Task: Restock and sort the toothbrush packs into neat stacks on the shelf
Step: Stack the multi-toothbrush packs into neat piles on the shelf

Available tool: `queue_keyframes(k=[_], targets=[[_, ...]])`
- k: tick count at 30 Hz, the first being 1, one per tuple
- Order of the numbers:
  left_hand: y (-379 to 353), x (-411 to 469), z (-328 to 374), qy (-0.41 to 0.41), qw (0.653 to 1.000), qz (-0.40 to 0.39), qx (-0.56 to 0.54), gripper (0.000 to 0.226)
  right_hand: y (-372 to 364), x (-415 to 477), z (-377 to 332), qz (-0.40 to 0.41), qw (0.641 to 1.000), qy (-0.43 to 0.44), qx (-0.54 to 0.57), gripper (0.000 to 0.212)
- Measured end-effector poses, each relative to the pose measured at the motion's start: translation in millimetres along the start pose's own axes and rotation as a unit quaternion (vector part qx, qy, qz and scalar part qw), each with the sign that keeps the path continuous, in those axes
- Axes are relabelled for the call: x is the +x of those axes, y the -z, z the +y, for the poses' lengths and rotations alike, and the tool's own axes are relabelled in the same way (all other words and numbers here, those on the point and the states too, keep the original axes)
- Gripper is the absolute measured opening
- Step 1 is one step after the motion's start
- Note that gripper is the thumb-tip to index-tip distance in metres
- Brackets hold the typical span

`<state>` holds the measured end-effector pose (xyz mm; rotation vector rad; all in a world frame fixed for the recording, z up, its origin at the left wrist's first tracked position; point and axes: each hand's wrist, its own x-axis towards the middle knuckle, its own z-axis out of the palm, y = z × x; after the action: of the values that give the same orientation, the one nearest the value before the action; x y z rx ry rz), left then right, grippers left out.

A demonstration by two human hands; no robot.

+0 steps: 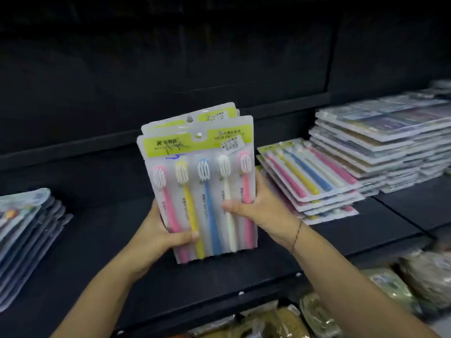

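Both hands hold a bundle of toothbrush packs [199, 172] upright above the black shelf [102, 240]. The front pack has a yellow-green header and pink, yellow, blue, white and pink brushes. My left hand [158, 235] grips the bundle's lower left edge, thumb across the front. My right hand [258, 211] grips its right side, thumb pressed on the front. A flat stack of matching packs [310, 176] lies on the shelf just to the right of the bundle.
A taller stack of darker packs [380, 140] fills the shelf's far right. Another stack of packs [26, 230] sits at the left edge. Bagged goods [317, 315] lie on the shelf below. The shelf's back wall is dark.
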<state>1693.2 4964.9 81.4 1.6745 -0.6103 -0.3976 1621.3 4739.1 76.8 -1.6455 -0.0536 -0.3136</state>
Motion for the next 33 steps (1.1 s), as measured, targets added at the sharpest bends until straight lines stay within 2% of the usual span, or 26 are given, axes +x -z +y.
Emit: queue_keyframes(k=[2,5,9,13,19,27,30,33], targets=[[22.7,-13.0,-10.0,0.006,0.999,0.028,0.029,0.085,-23.8,5.8,4.0,-0.038,0.999,0.002,0.015,0.094],[39.6,-26.3,-18.2,0.005,0.998,0.062,0.013,0.081,-48.7,7.3,15.5,-0.062,0.998,-0.002,0.032,0.088],[39.5,-33.6,-21.2,-0.019,0.996,0.083,-0.017,0.093,-59.6,6.0,25.7,-0.090,0.995,-0.024,0.022,0.094],[34.4,-35.4,-18.7,-0.030,0.994,0.088,-0.052,0.084,-69.3,6.9,21.8,-0.068,0.997,-0.024,0.027,0.100],[56.3,-32.4,-12.6,-0.064,0.990,0.097,-0.084,0.083,-92.4,16.4,15.1,-0.062,0.998,-0.001,0.027,0.101],[66.6,-37.8,-20.2,-0.037,0.985,0.139,-0.095,0.080,-112.9,24.0,16.5,-0.046,0.998,-0.027,0.025,0.097],[80.5,-39.4,-6.3,0.007,0.972,0.190,-0.140,0.065,-131.0,41.8,8.4,-0.045,0.993,-0.089,0.063,0.093],[110.4,-48.2,4.1,0.104,0.955,0.228,-0.161,0.047,-165.3,68.3,2.1,-0.061,0.974,-0.209,0.055,0.108]])
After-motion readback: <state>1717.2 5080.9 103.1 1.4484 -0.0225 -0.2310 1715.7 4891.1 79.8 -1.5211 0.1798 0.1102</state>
